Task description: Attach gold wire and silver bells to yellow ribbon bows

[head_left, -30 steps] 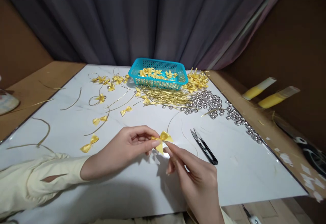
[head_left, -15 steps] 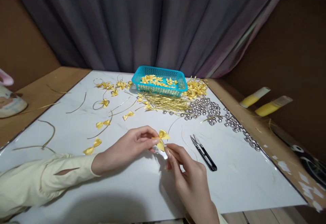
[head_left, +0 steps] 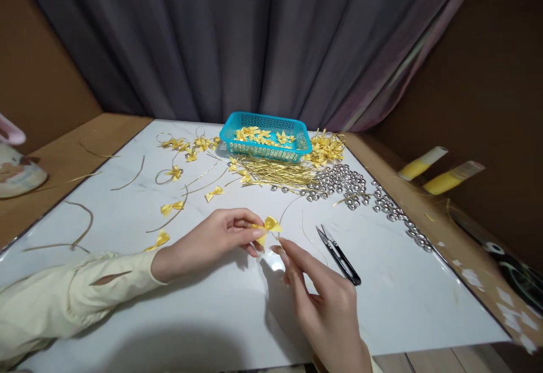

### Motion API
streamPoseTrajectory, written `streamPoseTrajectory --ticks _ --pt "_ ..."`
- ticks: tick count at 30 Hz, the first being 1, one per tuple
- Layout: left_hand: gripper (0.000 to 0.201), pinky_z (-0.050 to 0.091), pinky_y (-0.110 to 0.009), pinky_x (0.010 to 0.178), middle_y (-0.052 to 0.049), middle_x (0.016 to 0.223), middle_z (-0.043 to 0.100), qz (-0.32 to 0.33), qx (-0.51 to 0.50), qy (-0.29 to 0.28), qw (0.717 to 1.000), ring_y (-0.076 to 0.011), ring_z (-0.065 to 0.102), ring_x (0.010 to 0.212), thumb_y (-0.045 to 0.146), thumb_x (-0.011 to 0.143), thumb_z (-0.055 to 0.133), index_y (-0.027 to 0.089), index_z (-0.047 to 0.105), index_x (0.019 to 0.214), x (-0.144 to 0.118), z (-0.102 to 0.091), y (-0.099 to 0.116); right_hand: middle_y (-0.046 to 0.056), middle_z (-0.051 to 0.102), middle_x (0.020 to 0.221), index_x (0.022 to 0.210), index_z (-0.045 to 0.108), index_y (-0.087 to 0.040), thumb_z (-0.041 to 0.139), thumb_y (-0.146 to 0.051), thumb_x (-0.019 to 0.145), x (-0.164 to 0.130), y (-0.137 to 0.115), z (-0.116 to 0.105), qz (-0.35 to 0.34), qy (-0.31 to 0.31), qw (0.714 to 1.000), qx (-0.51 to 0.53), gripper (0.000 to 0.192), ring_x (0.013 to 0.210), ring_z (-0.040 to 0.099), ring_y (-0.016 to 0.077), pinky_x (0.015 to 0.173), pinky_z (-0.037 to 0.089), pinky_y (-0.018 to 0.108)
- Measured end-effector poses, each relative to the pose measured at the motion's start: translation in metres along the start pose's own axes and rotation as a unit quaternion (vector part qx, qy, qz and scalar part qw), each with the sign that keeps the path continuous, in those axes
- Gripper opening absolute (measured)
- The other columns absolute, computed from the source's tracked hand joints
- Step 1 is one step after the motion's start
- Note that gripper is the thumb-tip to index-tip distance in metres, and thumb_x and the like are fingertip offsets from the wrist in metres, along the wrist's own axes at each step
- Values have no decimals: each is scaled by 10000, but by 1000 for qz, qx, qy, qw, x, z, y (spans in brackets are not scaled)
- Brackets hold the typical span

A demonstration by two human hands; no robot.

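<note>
While the left hand (head_left: 212, 241) pinches the yellow bow (head_left: 267, 227), the right hand (head_left: 316, 296) has let go.
Left fingers clamp the bow at frame centre above the worktop (head_left: 403, 288); right fingers, now loosely apart, hover just below it.

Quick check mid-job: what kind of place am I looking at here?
Probably a home craft bench: a white glossy work mat strewn with small yellow ribbon bows, a heap of silver beads and black thread snips, with a grey curtain behind.

A teal plastic mesh basket (head_left: 265, 145) sits behind loose silver round beads (head_left: 345, 179), black thread snips (head_left: 339, 254) and two yellow ribbon spools (head_left: 439, 172).
</note>
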State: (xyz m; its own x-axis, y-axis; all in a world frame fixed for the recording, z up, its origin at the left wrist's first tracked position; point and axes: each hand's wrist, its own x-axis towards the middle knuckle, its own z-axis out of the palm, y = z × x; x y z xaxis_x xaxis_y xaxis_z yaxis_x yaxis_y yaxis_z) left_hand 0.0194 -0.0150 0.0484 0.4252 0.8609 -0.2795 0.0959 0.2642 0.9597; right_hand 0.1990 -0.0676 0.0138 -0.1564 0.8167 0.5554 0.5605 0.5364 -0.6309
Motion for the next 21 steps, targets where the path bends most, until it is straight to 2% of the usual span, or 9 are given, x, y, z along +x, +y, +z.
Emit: streamPoseTrajectory --ticks 4,7,10,14,18,21 --pt "142 460 -211 737 -19 759 642 -84 -106 -51 989 -105 578 724 240 766 665 111 687 820 3 -4 1 48 688 725 988 642 -98 410 -35 832 1 2 -3 -12 -20 1000 -14 286 565 619 114 512 503 189" --pt "127 451 -196 731 -15 745 636 -128 -146 -66 979 -91 561 709 222 758 680 107 693 809 3 -6 0 39 677 706 940 639 -103 406 -22 819 1 3 -4 -12 -6 1000 -18 274 562 612 105 515 486 178" --pt "123 449 -210 749 -21 789 639 -120 -143 -78 979 -102 570 745 231 781 665 112 674 809 2 -6 -2 28 672 704 903 625 -115 421 -30 820 1 2 -4 -7 4 1000 -21 235 579 618 96 531 473 161" --pt "147 450 -257 769 -59 873 667 -93 -118 -84 985 -133 599 783 261 831 611 115 622 843 0 -4 -4 -4 620 609 856 609 -134 413 -56 840 1 0 -5 14 -31 999 -33 212 473 547 80 434 404 162" --pt "188 444 -257 660 -31 726 646 -63 -45 -48 996 -117 571 632 301 852 578 115 592 835 0 -1 -4 -19 586 574 881 601 -140 420 -65 840 -1 -1 -4 5 -39 999 -23 200 437 507 75 423 385 165" --pt "182 438 -261 645 -7 687 615 -38 1 -36 999 -120 563 616 301 865 547 123 587 868 1 0 -3 -23 578 572 885 596 -147 430 -72 847 -1 0 -1 3 -40 999 -16 186 446 515 74 422 375 162"
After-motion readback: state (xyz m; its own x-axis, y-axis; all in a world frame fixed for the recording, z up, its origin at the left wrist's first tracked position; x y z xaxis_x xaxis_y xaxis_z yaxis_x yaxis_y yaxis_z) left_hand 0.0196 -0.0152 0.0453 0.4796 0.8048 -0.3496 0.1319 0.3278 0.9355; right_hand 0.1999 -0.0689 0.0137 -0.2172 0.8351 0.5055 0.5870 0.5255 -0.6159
